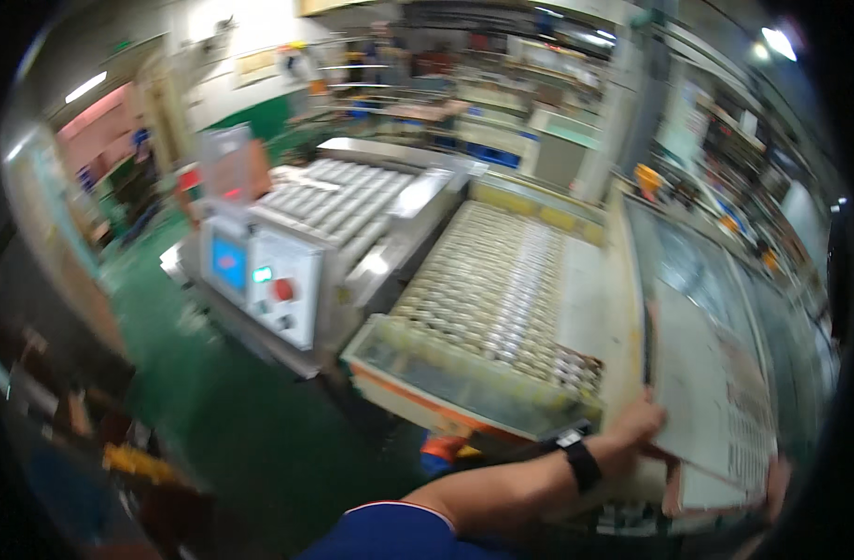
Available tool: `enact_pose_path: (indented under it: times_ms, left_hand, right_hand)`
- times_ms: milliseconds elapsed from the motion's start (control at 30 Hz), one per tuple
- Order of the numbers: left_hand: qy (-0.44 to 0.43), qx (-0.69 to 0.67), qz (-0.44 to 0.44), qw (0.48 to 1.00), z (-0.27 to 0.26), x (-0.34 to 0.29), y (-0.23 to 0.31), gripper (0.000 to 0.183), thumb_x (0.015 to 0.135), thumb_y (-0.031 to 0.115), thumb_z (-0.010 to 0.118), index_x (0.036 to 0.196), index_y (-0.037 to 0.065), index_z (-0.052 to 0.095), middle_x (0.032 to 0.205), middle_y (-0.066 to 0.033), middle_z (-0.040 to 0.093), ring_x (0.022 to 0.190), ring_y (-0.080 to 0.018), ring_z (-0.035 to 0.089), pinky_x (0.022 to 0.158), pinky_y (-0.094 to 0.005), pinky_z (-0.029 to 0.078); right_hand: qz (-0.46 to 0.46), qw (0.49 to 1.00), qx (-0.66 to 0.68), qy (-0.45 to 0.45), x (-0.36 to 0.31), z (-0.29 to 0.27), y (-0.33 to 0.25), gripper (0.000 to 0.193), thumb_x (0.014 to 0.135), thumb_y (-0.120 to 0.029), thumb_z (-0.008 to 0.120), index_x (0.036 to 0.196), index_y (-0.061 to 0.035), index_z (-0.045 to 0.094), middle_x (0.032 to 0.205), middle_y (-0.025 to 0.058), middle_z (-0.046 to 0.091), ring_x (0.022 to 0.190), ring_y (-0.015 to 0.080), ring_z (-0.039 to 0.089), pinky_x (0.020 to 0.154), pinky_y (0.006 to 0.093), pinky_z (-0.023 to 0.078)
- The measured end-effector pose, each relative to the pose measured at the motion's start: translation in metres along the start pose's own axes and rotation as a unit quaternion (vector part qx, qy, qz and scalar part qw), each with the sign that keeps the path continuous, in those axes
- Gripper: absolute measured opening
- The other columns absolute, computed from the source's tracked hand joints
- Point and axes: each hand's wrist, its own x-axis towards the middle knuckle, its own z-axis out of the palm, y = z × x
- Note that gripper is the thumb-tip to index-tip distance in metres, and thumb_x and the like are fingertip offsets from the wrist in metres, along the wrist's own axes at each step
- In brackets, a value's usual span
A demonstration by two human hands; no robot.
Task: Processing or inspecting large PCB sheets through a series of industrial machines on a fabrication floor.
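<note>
My left hand (640, 420), on an arm with a black wristband (580, 459) and a blue sleeve, grips the left edge of a pale flat panel (702, 392). The panel is tilted and carries rows of small dark marks towards its right side. Beneath its lower edge a second pale sheet or layer (712, 492) shows. At the panel's lower right corner is my right hand (779, 485), partly seen and blurred, with its fingers closed on the edge. The panel is over the near end of a glass-topped machine section (674, 247).
Left of the panel lies a conveyor bed of small rollers (483, 280) in a pale frame. Beyond it stands a steel roller table (338, 191). A control panel (282, 289) with a blue screen and red button faces the green floor (194, 373). An orange-and-blue valve handle (441, 453) sits low.
</note>
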Motion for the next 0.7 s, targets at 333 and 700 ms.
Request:
enact_pose_path:
  times_ms: [333,700]
  left_hand:
    - [-0.038,-0.051,-0.009,0.998,-0.059,-0.018,0.068,0.039,0.091,0.003,0.056,0.131,0.0,0.052,0.117,-0.0113,0.063,0.104,-0.0269,0.063,0.09,-0.0459,0.053]
    - [0.019,0.088,0.176,0.98,-0.178,-0.09,0.24,0.05,0.085,0.005,0.056,0.133,-0.008,0.049,0.127,-0.021,0.061,0.114,-0.0322,0.062,0.104,-0.0443,0.048]
  right_hand:
    - [0.081,0.993,0.016,0.083,-0.035,-0.005,-0.097,0.061,0.094,-0.049,0.049,0.122,0.0043,0.06,0.123,0.0289,0.062,0.12,0.0438,0.056,0.099,0.0436,0.044]
    - [0.125,0.989,0.017,0.081,-0.043,-0.008,-0.105,0.067,0.093,-0.056,0.05,0.125,0.0014,0.061,0.124,0.0267,0.063,0.119,0.0414,0.058,0.099,0.0445,0.045]
